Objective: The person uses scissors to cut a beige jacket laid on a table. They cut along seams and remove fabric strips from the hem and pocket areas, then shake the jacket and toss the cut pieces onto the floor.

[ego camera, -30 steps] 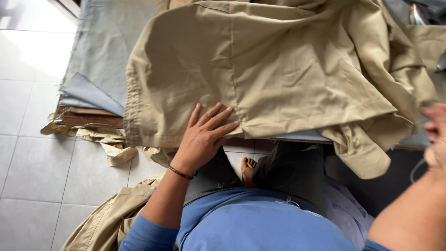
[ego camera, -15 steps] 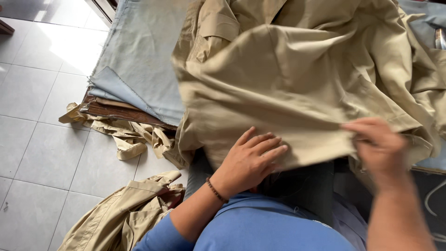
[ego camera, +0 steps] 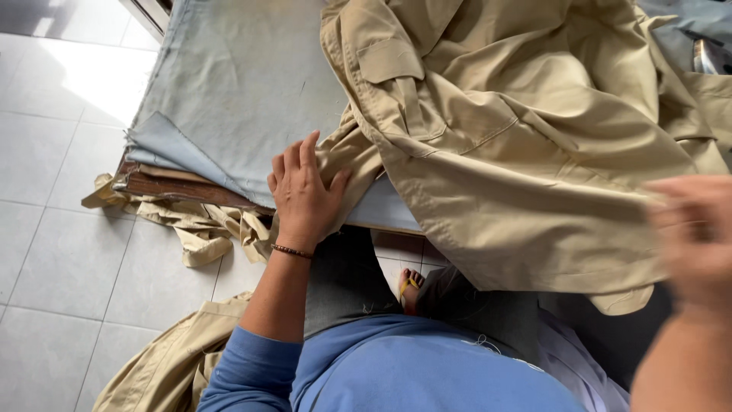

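Grey padded table (ego camera: pixel 236 84), white floor tiles (ego camera: pixel 61 252)

Matt khaki cloth garment (ego camera: pixel 534 152) (creased); grey cloth-covered table (ego camera: pixel 236 84).

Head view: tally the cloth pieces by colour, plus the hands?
Khaki cloth pieces: 3 – the large khaki garment on the table, the crumpled khaki scraps hanging under the table edge, the khaki heap on the floor
Grey-blue table cover cloth: 1
Hands: 2 – left hand on the garment edge, right hand, blurred
Total: 6
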